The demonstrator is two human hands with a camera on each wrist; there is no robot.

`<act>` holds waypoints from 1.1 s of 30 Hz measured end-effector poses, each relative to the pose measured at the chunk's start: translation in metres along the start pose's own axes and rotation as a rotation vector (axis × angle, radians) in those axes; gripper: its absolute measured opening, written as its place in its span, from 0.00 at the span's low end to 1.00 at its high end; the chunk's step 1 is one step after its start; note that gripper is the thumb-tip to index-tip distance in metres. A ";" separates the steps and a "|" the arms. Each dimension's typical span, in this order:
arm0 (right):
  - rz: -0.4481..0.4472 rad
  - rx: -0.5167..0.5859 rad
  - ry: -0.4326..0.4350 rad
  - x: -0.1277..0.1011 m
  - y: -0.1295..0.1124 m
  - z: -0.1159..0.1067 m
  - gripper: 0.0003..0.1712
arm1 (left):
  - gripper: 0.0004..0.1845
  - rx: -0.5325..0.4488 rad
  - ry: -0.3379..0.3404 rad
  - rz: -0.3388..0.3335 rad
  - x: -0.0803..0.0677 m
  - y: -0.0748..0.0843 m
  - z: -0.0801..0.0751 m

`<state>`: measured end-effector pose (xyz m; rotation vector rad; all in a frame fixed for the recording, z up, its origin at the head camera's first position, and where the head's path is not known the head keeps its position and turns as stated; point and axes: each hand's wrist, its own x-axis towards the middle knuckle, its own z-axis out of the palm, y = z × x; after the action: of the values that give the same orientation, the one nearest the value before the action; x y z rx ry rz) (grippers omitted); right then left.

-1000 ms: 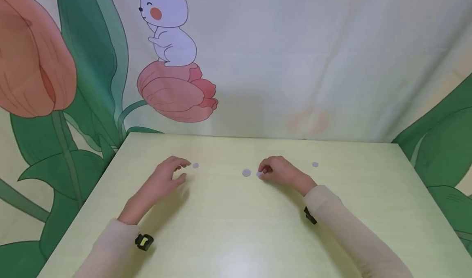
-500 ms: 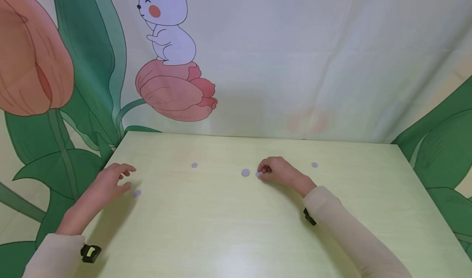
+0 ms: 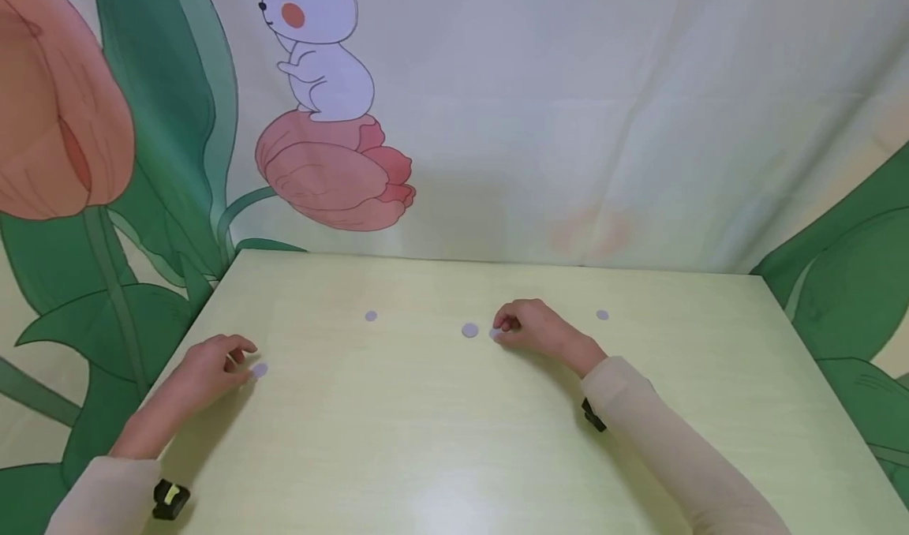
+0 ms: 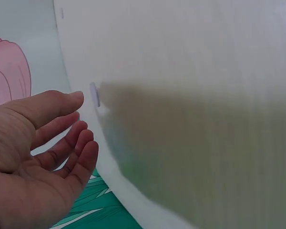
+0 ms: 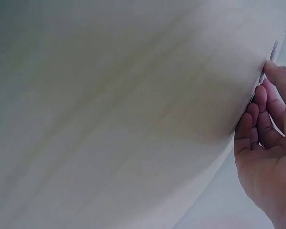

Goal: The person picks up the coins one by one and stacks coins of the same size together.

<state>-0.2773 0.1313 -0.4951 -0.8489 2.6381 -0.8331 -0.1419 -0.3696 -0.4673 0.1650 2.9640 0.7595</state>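
Note:
My left hand [image 3: 213,369] is low over the table's left side, thumb and fingers apart. Its thumb tip lies right by a small pale lilac disc [image 3: 259,370], seen nearly edge-on as a thin disc [image 4: 95,95] in the left wrist view. Further right, my right hand [image 3: 533,326] pinches another small lilac disc [image 3: 495,334] at the table surface between thumb and finger, its other fingers curled. The fingers partly cover that disc. Just left of it lies a somewhat larger lilac disc [image 3: 469,330]. In the right wrist view, the right hand [image 5: 271,129] is at the right edge.
One small disc [image 3: 371,316] lies between the hands, towards the back. Another disc [image 3: 602,315] lies beyond the right hand. The pale table [image 3: 440,417] ends at the back against a printed curtain [image 3: 540,125] with a rabbit and tulips.
My left hand has moved left and towards me, away from the back left disc, and lowered beside the left disc. The right hand keeps its pinch in place.

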 end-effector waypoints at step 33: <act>0.011 -0.002 -0.006 0.003 0.003 0.000 0.07 | 0.12 -0.077 0.026 -0.062 0.004 0.004 0.022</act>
<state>-0.2812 0.1311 -0.4974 -0.8356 2.6364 -0.8235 -0.1432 -0.3557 -0.4849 0.0583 2.9422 0.8727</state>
